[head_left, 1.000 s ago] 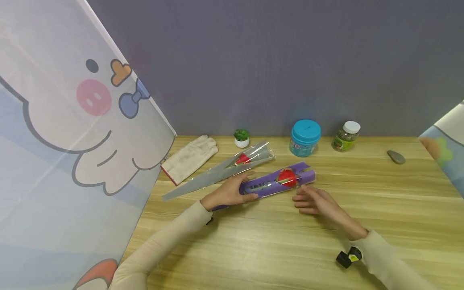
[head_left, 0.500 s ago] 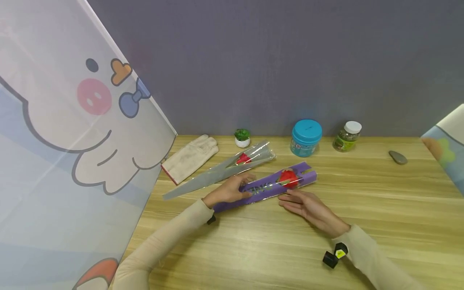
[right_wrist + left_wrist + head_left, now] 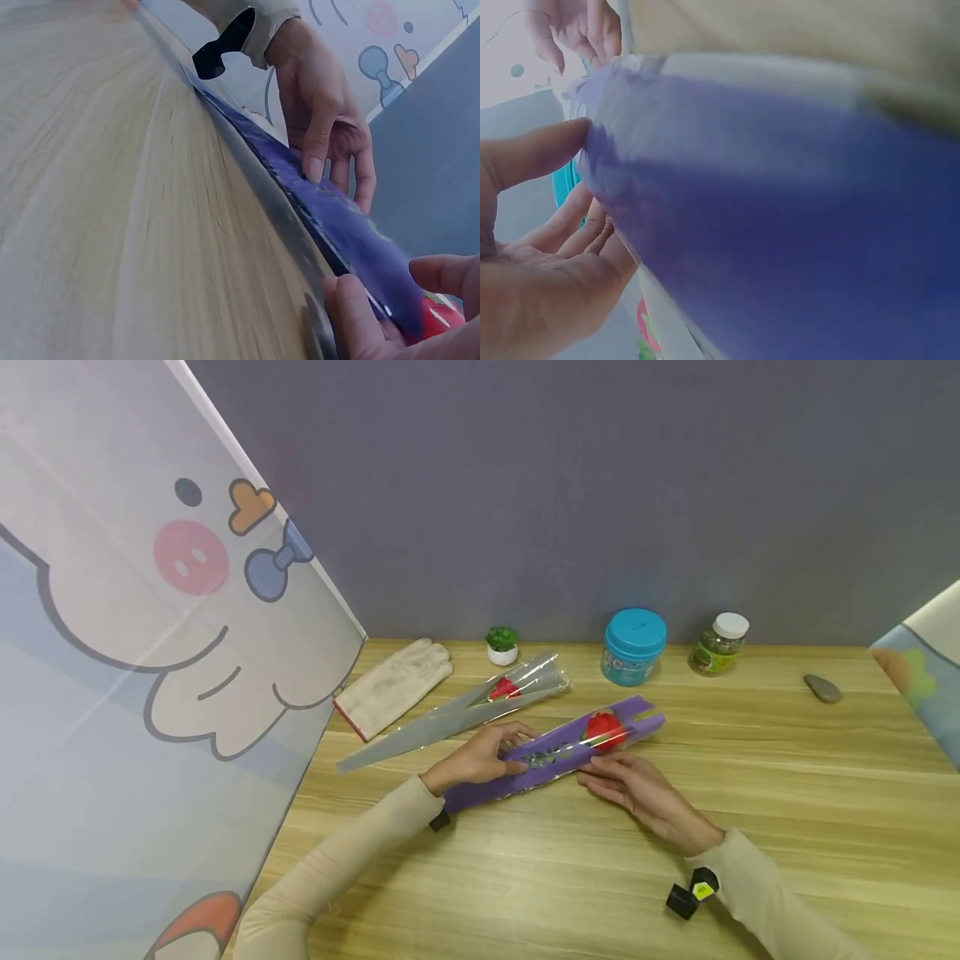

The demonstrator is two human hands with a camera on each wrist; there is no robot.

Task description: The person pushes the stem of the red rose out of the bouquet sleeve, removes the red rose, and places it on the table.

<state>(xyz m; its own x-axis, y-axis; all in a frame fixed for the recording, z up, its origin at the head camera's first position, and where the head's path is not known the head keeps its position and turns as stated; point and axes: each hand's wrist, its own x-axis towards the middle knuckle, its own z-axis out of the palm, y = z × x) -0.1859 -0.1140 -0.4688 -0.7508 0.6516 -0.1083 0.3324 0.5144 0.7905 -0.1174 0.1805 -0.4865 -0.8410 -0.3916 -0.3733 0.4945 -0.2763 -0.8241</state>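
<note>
Gripping purple rose sleeve now, right hand has closed in

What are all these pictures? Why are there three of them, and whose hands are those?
They are a person's two bare hands, filmed by three small cameras. One camera sits on the head and looks down at the wooden table. One sits on each wrist, so those pictures look very close and blurry.

Both hands hold a long purple box with a red rose inside. The left hand has its grip round the middle of the box. The right hand holds it near the rose end.

Behind the box lies another rose in a clear wrapper. There is also a white glove, a tiny potted plant, a blue jar, a small jar with a white lid and a grey stone.
</note>
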